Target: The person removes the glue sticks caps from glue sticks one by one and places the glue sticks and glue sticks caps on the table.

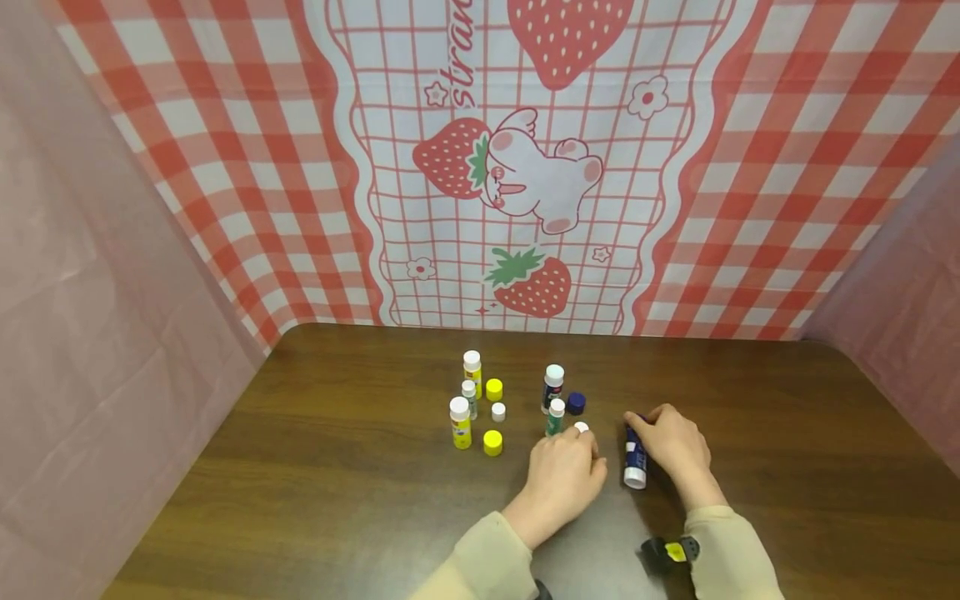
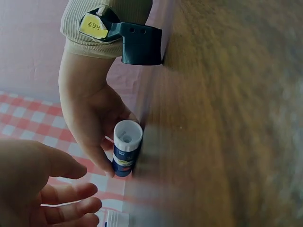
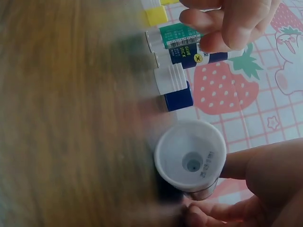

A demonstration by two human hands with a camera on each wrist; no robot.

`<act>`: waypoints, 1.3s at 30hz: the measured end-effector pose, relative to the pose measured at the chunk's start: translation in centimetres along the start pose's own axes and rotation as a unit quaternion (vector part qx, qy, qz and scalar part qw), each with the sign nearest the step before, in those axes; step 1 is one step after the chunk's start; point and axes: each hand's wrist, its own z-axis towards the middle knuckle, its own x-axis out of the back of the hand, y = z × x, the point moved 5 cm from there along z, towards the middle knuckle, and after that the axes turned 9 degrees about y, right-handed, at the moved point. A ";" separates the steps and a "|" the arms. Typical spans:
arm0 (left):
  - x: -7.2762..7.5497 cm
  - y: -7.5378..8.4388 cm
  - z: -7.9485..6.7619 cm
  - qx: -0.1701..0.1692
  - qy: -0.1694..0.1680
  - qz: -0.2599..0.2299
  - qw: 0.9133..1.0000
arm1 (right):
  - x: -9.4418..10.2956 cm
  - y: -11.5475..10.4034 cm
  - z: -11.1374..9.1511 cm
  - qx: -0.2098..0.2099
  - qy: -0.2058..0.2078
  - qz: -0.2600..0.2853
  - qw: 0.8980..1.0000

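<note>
A dark blue glue stick lies on the table with its white end toward me. My right hand pinches it by the far end between thumb and fingers; the hollow white end faces the right wrist camera. To its left, my left hand hovers low with loosely bent fingers around nothing, as the left wrist view shows. Just beyond those fingers sits a small white cap. A green glue stick and another dark blue glue stick stand upright behind it, with a blue cap alongside.
Further left stand two yellow glue sticks with a smaller white-topped stick between them. Two yellow caps and a white cap sit beside them. A checked strawberry cloth hangs behind the wooden table.
</note>
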 end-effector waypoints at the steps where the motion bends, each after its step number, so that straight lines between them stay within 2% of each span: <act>1: -0.1 0.0 0.0 -0.003 -0.005 0.000 1.000 | 0.0 0.0 0.0 0.002 0.000 0.002 1.000; 7: -0.7 0.2 -0.2 -0.002 -0.049 -0.009 0.999 | 0.3 -0.2 0.0 0.034 -0.003 0.028 0.999; 13: -1.6 0.2 -0.6 0.021 -0.122 -0.021 0.992 | 0.2 -0.4 -0.4 0.033 -0.056 0.102 0.993; 16: -1.9 0.4 -0.8 0.022 -0.142 -0.026 0.989 | 0.1 -0.6 -0.5 0.029 -0.074 0.144 0.986; 23: -2.1 0.7 -0.9 0.029 -0.147 -0.033 0.988 | 0.0 -1.0 -0.7 0.022 -0.102 0.189 0.976; 29: -2.1 0.5 -0.9 0.045 -0.138 -0.054 0.988 | 0.7 -0.9 -0.9 0.020 -0.131 0.218 0.967; 33: -2.1 0.4 -0.9 0.055 -0.142 -0.067 0.986 | 1.1 -1.1 -1.1 0.038 -0.158 0.229 0.960; 39: -2.0 0.4 -0.8 0.070 -0.139 -0.097 0.983 | 1.5 -1.9 -1.3 0.072 -0.162 0.217 0.960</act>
